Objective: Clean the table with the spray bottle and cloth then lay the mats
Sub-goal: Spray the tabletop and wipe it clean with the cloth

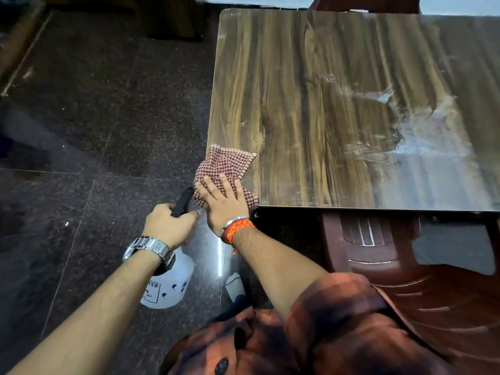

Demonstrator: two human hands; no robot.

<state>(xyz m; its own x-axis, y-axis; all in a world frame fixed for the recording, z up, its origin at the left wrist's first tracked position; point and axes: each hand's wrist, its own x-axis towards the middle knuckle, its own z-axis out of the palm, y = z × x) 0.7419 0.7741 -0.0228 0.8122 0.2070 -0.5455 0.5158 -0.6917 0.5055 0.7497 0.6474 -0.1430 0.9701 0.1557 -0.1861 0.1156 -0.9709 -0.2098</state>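
here: spray bottle (pixel 169 286), white, off the counter's (pixel 338 104) near-left corner, neck hidden under left hand (pixel 167 226), whose grip is wrapped on the black trigger; label cut off, reads "...yer". right hand (pixel 223 203) spread flat on checked cloth (pixel 230 165) overhanging that corner. wet smears at right, blurred.

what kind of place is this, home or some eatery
Probably a dining area, in a home or a small eatery; I cannot tell which. A wood-grain laminate table stands on a dark polished stone floor, with a brown plastic chair pushed up to its near edge.
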